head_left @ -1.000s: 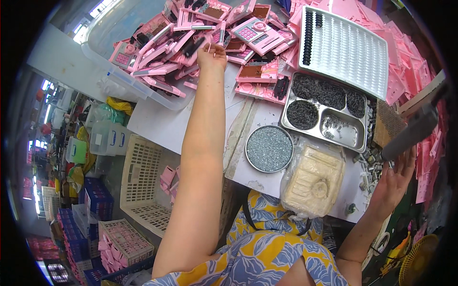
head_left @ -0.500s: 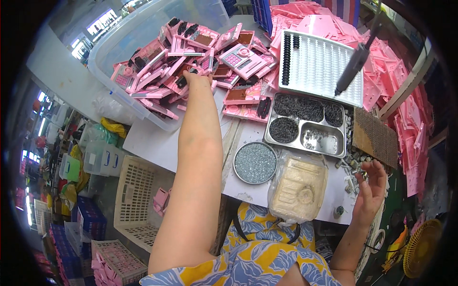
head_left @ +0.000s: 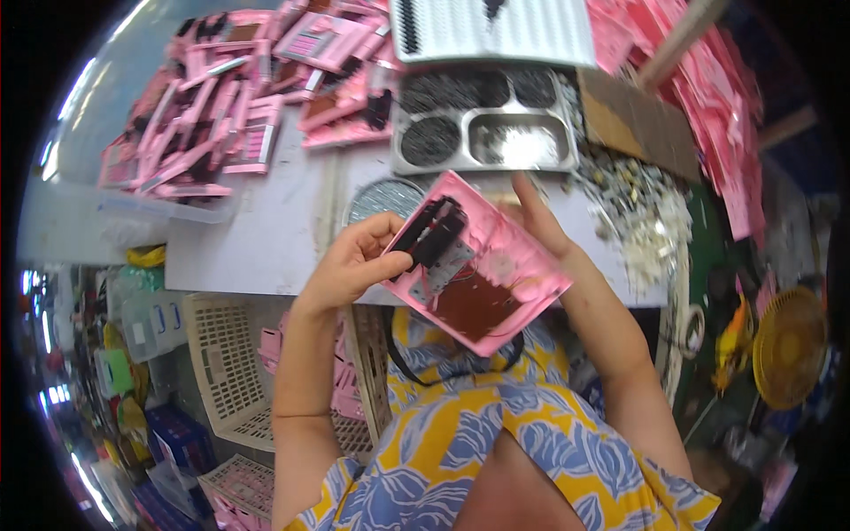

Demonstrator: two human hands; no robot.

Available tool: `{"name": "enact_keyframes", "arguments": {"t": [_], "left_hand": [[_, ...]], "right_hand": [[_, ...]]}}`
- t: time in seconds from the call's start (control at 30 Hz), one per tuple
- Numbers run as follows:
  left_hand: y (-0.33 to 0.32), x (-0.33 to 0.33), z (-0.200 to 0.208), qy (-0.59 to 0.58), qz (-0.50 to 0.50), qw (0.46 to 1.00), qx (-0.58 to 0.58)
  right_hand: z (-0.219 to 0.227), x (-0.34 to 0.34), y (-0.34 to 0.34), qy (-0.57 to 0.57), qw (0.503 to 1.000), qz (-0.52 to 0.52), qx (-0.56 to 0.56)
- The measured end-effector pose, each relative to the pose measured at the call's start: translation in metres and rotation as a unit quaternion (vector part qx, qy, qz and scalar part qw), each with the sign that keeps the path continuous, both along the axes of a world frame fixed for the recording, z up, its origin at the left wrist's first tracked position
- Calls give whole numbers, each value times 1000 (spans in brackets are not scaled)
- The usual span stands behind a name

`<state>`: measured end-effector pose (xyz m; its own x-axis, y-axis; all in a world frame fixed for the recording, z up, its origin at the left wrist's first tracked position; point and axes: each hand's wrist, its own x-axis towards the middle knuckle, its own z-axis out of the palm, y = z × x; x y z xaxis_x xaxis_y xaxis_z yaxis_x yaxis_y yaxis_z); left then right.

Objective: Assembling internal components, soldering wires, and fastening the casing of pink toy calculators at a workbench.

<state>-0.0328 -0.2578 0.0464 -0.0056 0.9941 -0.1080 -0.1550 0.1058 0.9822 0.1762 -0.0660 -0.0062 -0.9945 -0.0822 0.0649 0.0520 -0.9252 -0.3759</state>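
Open pink casing (head_left: 500, 226) above the lap (head_left: 542, 358), left fingers (head_left: 387, 265) pinching its left edge.
Likely light, stiff, innards (head_left: 436, 239) fragile: hold by the rim. Right hand (head_left: 547, 226) beside it, grip unclear; beyond, metal tray (head_left: 522, 134) on the surface (head_left: 266, 243).

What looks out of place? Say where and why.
The small loose pieces strewn on the right of the table, below the cardboard, look odd: they lie uncontained, while small dark parts sit inside the steel tray.

Left hand (head_left: 354, 261) back from pile (head_left: 235, 111) with casing (head_left: 496, 265)
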Motion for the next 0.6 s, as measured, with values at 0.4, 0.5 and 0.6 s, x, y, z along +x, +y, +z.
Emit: {"name": "enact_keyframes", "arguments": {"t": [0.4,0.5,0.6], "left_hand": [[123,15,-21,315,-49,948,-11],[130,20,-38,563,20,805,186],[129,36,-59,602,100,759,229]], "right_hand": [[6,62,-19,-286,559,-395,671],[-12,75,-21,-292,293,-365,834],[-27,69,-25,-299,280,-314,856]]}}
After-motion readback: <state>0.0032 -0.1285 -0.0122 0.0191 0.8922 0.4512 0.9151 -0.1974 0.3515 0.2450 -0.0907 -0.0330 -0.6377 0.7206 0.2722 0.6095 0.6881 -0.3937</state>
